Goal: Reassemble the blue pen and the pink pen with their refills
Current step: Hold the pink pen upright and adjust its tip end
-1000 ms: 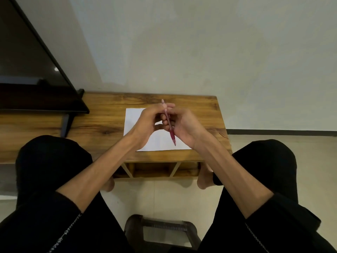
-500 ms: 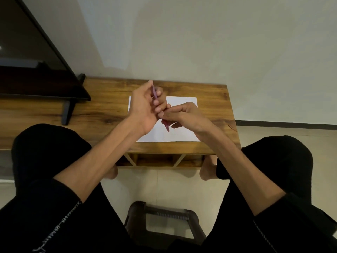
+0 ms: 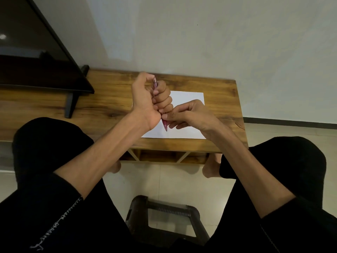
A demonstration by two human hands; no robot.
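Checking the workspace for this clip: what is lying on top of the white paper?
No object shows on the visible part of the white paper. Both hands, the left hand and right hand, hold the pink pen over it and cover its left part, so anything lying there is hidden.

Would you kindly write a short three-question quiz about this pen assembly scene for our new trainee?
1. True or false: the left hand is wrapped in a fist round the pink pen.
2. Which part of the pen do the fingers of the right hand pinch? A) the end that sticks up above the fist B) the lower end near the tip C) no part
3. Fill in: under the hands, a sheet of white ____ lies on the wooden table.

Key
1. True; the pen's ends show above and below the fist.
2. B
3. paper
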